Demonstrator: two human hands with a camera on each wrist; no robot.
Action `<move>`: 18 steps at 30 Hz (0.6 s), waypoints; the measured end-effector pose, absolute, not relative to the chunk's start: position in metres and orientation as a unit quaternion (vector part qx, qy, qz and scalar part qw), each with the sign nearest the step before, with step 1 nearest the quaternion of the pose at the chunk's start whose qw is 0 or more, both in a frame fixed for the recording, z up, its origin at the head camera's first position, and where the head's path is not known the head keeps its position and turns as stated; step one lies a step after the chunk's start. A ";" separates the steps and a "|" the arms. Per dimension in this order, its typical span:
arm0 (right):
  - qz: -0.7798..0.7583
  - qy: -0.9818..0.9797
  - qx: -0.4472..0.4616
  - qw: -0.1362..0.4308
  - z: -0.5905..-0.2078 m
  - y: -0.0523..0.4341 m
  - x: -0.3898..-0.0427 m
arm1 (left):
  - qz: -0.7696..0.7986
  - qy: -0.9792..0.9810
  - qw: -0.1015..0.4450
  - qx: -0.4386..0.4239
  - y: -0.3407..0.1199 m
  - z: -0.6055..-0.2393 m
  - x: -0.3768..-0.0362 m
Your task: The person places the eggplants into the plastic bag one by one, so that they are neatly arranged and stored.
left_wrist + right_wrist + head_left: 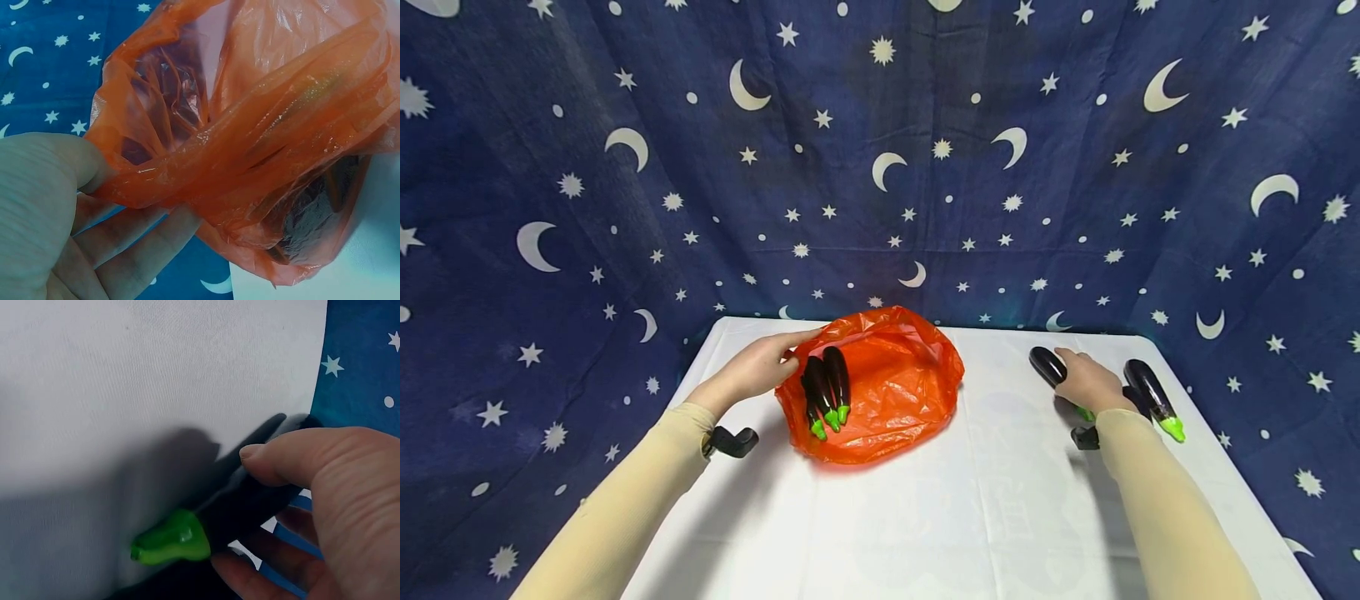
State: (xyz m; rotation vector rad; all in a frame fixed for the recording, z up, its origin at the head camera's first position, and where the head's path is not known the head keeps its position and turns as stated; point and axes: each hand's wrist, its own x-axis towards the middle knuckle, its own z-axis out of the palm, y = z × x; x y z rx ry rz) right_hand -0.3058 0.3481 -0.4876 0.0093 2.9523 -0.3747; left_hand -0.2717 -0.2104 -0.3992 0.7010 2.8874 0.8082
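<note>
My left hand (763, 364) pinches the left rim of an orange-red plastic bag (898, 392). In the left wrist view the thumb lies over the thin film (169, 181), with the fingers beneath it. Three dark purple eggplants (837, 375) with green caps lie inside the bag, at its left side. Over at the right of the table, my right hand (1088, 382) grips another eggplant (1047, 365). The right wrist view shows the thumb on its dark body (244, 503) and fingers on the other side, its green cap (175, 540) pointing away from the palm.
To the right of my right hand lies a separate eggplant (1150, 393), with another dark one partly hidden behind the wrist. A white cloth (910, 533) covers the table. Behind it hangs a dark blue curtain (850, 183) with moons and stars.
</note>
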 end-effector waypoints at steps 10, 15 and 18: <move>-0.116 0.988 -0.003 0.100 -0.492 0.354 -0.307 | 0.262 0.937 0.029 0.228 -0.210 -0.400 -0.272; -0.115 0.989 -0.019 0.088 -0.492 0.355 -0.305 | 0.264 0.936 0.030 0.231 -0.210 -0.400 -0.271; -0.115 0.989 -0.028 0.086 -0.492 0.354 -0.304 | 0.263 0.936 0.028 0.232 -0.210 -0.400 -0.271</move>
